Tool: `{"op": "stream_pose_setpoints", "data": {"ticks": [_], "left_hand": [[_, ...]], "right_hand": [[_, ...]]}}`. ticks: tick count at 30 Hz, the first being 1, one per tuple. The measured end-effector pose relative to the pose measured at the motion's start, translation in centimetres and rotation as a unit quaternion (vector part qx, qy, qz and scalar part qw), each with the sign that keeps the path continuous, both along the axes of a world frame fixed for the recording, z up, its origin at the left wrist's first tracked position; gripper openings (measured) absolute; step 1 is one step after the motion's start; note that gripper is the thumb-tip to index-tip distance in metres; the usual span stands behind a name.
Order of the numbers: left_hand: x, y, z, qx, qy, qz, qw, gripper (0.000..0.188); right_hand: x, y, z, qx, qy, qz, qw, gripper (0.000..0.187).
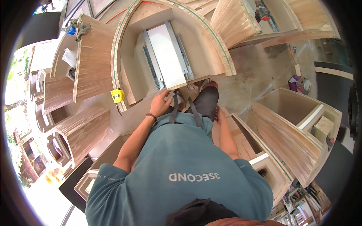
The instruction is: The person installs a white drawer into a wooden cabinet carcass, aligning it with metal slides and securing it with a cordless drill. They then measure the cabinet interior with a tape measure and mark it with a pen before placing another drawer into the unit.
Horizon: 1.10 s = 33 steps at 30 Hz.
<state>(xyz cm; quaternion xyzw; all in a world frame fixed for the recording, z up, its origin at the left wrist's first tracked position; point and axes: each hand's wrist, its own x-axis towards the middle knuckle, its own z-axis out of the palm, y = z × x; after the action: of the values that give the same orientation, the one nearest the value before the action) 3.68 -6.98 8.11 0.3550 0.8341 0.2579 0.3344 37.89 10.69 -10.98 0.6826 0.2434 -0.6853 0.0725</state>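
Though apart from right hand (218, 113), arched cabinet (200, 47) just beyond left hand (161, 101)

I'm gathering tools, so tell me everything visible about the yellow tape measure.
The yellow tape measure has a compact, rounded case that looks plastic, with dark markings. It rests, unheld, on the edge of the arch-shaped wooden cabinet, near its lower left corner in the picture. Finer details are too small to tell.

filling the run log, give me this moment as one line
left hand: near cabinet edge; right hand: beside leg, partly hidden; metal rails: inside cabinet; yellow tape measure: at cabinet's left rim
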Motion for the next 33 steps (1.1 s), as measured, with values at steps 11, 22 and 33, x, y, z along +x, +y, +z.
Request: {"op": "stream_pose_setpoints", "data": {"ticks": [11,22,33], "left_hand": [[-2.2,16.7,-4.4,0.052,0.087,0.167,0.981,0.048],[-6.9,12.7,-6.2,-0.168,0.197,0.504,0.824,0.079],[-10.9,10.0,-7.8,-0.218,0.042,0.420,0.880,0.115]], "right_hand": [[-2.5,34.9,11.6,0.386,-0.033,-0.036,0.921,0.024],[-10.3,50.2,15.9,0.483,-0.001,0.128,0.866,0.026],[-22.2,30.1,27.7,0.502,0.209,0.257,0.799,0.019]]}}
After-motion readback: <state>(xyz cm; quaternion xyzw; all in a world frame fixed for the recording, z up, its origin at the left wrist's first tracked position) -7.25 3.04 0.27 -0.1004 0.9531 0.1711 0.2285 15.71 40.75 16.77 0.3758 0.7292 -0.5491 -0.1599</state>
